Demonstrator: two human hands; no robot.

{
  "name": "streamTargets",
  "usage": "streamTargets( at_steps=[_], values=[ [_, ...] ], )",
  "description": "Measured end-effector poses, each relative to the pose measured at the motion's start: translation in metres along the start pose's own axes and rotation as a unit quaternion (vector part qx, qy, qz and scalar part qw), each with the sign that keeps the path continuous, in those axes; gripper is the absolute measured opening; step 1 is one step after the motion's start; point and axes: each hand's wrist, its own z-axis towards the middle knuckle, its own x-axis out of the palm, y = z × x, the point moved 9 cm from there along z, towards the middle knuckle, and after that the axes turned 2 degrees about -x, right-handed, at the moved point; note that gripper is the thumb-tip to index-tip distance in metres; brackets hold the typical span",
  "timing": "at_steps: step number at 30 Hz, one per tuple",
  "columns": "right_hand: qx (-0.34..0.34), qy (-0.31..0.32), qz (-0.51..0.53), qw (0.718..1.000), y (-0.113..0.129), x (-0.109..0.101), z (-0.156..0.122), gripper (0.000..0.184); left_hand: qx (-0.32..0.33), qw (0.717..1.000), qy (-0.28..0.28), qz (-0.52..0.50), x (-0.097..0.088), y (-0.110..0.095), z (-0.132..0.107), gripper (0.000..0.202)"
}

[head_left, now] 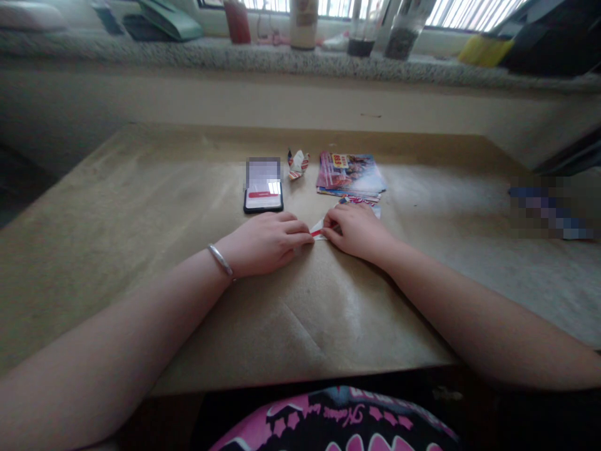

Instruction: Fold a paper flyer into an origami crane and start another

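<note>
My left hand and my right hand rest close together on the brown paper-covered table. Between their fingertips lies a small folded piece of red-and-white paper, pinched from both sides. Most of that paper is hidden under the fingers. A silver bangle circles my left wrist. Just beyond my right hand lies a stack of colourful printed sheets. A small folded paper figure stands left of the stack.
A phone with a lit screen lies beyond my left hand. A stone ledge at the back carries jars, bottles and a green folder. A blurred bluish object sits at the right table edge.
</note>
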Motion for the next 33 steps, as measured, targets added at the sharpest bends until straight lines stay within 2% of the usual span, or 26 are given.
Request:
streamTargets(
  at_steps=[10, 16, 28, 33],
  values=[
    [-0.002, 0.009, 0.009, 1.0, -0.0011, -0.0002, 0.0001, 0.02, -0.008, 1.0, 0.015, -0.016, -0.0032, 0.0005, -0.0012, 0.036],
    [-0.003, 0.004, 0.009, 1.0, -0.0015, -0.0012, -0.0006, 0.019, -0.01, 0.999, 0.004, -0.03, -0.0081, 0.0019, -0.0037, 0.034],
    [-0.003, 0.01, 0.008, 1.0, -0.0032, -0.0002, -0.0007, 0.02, -0.04, 0.997, 0.048, -0.035, -0.0074, 0.0075, -0.0075, 0.04],
    [-0.009, 0.005, 0.012, 1.0, -0.0022, -0.0015, -0.0015, 0.019, -0.039, 0.997, 0.047, -0.045, -0.0097, 0.0083, -0.0074, 0.04]
  ],
)
